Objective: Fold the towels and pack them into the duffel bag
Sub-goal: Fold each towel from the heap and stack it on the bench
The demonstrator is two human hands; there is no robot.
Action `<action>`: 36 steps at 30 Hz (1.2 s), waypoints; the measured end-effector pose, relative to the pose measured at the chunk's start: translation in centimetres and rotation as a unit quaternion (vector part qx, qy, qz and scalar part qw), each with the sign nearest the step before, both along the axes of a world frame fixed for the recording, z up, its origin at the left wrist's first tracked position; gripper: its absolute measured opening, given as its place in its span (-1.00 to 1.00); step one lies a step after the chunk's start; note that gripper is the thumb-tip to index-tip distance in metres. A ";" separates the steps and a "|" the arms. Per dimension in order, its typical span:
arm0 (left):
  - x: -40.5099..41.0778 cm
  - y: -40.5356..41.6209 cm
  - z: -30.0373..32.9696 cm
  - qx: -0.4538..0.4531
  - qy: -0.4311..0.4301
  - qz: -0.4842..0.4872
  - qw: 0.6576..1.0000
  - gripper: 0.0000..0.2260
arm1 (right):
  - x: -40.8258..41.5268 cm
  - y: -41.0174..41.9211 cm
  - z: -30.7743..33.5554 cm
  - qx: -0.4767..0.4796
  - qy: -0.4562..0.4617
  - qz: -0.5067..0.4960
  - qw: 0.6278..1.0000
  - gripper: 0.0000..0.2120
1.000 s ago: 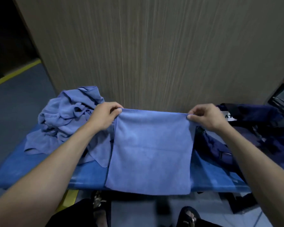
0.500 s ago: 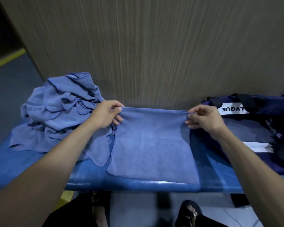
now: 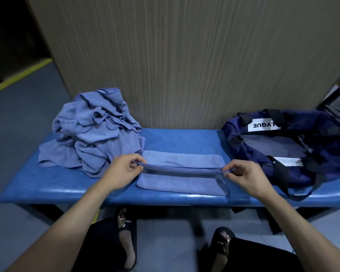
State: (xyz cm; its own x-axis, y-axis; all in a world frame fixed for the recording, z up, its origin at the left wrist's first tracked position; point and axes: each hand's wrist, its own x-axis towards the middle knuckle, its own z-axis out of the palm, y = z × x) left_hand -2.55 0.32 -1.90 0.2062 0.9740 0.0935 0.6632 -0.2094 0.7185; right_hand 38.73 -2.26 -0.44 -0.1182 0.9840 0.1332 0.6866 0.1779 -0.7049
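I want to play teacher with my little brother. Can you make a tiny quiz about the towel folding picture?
1. True or false: both hands pinch the same towel.
2. What lies at the right end of the bench? A) a bucket B) a dark blue duffel bag C) a pillow
3. Fill in: the heap of unfolded towels sits to the ____ of the towel being folded.

Key:
1. True. The left hand and the right hand each pinch a corner of its lifted edge.
2. B, the duffel bag.
3. Left. The heap of unfolded towels is piled at that end of the bench.
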 end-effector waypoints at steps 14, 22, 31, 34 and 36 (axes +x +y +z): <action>-0.4 -2.8 -2.4 0.093 0.045 -0.087 0.991 -0.84 | -0.4 -3.3 -3.6 0.067 -0.152 0.068 0.984 -0.64; -0.8 -2.7 -3.0 0.134 0.057 -0.082 0.986 -0.84 | -0.7 -3.6 -4.0 0.136 -0.252 0.092 0.954 -0.80; -2.0 -3.1 -3.5 0.143 0.114 -0.114 0.977 -0.81 | -0.7 -4.3 -4.4 0.147 -0.288 0.106 0.940 -0.71; -2.2 -3.0 -3.9 0.148 0.134 -0.124 0.972 -0.82 | -0.9 -4.6 -4.5 0.167 -0.300 0.102 0.934 -0.70; -2.1 -3.1 -4.2 0.175 0.167 -0.117 0.963 -0.87 | -1.0 -4.9 -4.6 0.177 -0.312 0.099 0.928 -0.71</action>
